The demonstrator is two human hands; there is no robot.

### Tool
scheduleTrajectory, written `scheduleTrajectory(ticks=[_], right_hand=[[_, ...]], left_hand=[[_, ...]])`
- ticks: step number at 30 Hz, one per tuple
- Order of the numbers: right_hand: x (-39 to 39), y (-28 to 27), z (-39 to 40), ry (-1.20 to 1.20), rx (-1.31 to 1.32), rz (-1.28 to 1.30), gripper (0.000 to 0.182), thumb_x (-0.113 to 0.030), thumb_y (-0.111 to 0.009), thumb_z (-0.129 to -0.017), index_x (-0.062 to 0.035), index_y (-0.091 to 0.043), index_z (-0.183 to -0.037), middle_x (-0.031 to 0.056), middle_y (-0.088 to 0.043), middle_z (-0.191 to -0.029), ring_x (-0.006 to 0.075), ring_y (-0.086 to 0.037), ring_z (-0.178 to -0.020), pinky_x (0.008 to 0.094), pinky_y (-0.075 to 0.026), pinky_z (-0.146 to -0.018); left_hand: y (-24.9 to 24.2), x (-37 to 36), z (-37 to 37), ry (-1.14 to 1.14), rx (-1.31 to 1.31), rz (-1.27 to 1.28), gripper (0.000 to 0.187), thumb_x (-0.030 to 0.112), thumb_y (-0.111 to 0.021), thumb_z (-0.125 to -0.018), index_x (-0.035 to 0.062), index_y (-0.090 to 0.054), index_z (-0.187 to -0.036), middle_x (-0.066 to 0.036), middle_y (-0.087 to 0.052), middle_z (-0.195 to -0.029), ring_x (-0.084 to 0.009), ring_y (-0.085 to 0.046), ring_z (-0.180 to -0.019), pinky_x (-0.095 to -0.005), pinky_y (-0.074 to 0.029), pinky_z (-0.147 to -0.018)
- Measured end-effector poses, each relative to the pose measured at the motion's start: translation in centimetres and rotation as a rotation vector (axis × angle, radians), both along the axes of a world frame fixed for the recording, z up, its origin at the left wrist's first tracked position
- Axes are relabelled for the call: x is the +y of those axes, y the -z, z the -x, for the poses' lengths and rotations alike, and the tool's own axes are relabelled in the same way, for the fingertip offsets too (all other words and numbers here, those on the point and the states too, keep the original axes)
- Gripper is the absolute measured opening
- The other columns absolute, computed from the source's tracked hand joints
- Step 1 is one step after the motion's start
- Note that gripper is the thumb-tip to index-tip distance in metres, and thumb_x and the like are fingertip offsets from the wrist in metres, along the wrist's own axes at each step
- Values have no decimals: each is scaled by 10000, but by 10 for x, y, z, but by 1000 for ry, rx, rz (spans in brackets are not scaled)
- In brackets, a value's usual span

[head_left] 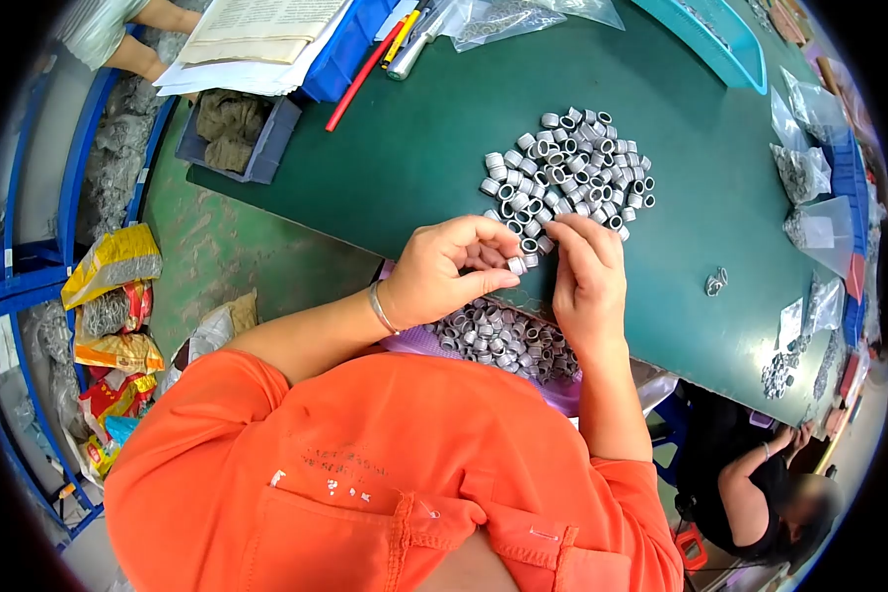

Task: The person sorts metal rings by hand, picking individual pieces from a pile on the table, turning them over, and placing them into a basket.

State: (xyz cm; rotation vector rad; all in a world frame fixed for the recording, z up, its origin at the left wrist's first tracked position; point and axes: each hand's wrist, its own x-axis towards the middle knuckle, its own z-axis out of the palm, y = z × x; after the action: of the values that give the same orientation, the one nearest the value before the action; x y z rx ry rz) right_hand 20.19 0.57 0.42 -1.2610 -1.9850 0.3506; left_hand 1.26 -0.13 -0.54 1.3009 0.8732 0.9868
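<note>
A pile of small grey metal rings (572,163), short and ribbed on the outside, lies on the green table. My left hand (444,271) is at the pile's near-left edge with its fingers curled. A single metal ring (516,265) sits at the tips of its thumb and fingers. Close by on the right, my right hand (590,281) has its fingers bent together at the near edge of the pile. Whatever is under those fingertips is hidden. Below the table edge, a purple container (405,341) in front of me holds many more such rings.
A blue-grey bin (278,138) with cloth stands by the table's left corner. Papers (252,44), a red pen (357,84) and a turquoise basket (750,59) are at the far side. Clear bags (821,232) line the right edge. Another person (760,493) sits at lower right.
</note>
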Motion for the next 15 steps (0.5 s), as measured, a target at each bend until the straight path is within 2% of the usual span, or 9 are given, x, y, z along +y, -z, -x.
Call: scheduleTrajectory(ticks=[2, 4, 6, 8, 10, 12, 14, 15], right_hand=[[-1, 2, -1, 5, -55, 0, 294, 100, -550, -664, -9, -606, -932, 117, -593, -977, 292, -545, -888, 365, -433, -775], [-3, 4, -5, 19, -38, 13, 301, 110, -541, -664, -13, -605, -931, 115, -589, -953, 296, -544, -877, 359, -436, -769], [-7, 2, -9, 38, 56, 132, 303, 124, -531, -669, -11, -601, -931, 120, -581, -922, 299, -544, -874, 356, -438, -765], [-9, 5, -9, 59, 103, 141, 288, 132, -522, -696, -7, -594, -937, 131, -569, -934, 300, -540, -873, 354, -440, -766], [-10, 3, -6, 125, 160, 130, 272, 115, -533, -725, -7, -587, -962, 144, -556, -967, 303, -534, -879, 357, -438, -778], [-9, 2, -4, 114, 139, 108, 262, 87, -551, -743, -6, -578, -986, 146, -548, -982, 303, -531, -881, 358, -435, -781], [-8, 1, -4, 81, 37, 111, 268, 62, -572, -748, -1, -569, -1009, 144, -548, -972, 304, -525, -889, 362, -431, -790], [-8, 2, -4, 94, 30, 89, 279, 60, -568, -762, 3, -550, -1034, 133, -547, -953, 272, -537, -859, 338, -440, -768]], left_hand=[[0, 0, 0, -7, -42, 41, 298, -81, -654, -752, -26, -533, -1019, -95, -604, -955, -119, -607, -832, -236, -515, -745], [1, 0, -1, -9, -62, 43, 294, -98, -608, -782, -31, -499, -1047, -127, -610, -977, -160, -620, -890, -260, -516, -777], [4, 0, -1, -6, -108, 68, 264, -95, -578, -804, -33, -498, -1048, -141, -610, -999, -184, -620, -920, -270, -517, -784], [1, 3, 1, -2, -149, 85, 235, -93, -548, -826, -36, -498, -1048, -155, -610, -1020, -209, -620, -951, -279, -518, -792], [-10, 6, 4, 43, -215, 241, 194, -70, -499, -863, -45, -499, -1055, -180, -599, -1069, -238, -612, -986, -288, -519, -796], [-14, 10, 7, 45, -217, 259, 195, -40, -505, -869, -49, -510, -1065, -186, -592, -1088, -237, -616, -973, -287, -520, -794], [-15, 12, 7, 54, -313, 414, 201, -35, -520, -860, -47, -529, -1061, -188, -585, -1106, -237, -619, -965, -291, -520, -793], [-17, 11, 6, 32, -343, 425, 197, -21, -530, -856, -42, -542, -1052, -178, -591, -1085, -219, -627, -929, -281, -523, -774]])
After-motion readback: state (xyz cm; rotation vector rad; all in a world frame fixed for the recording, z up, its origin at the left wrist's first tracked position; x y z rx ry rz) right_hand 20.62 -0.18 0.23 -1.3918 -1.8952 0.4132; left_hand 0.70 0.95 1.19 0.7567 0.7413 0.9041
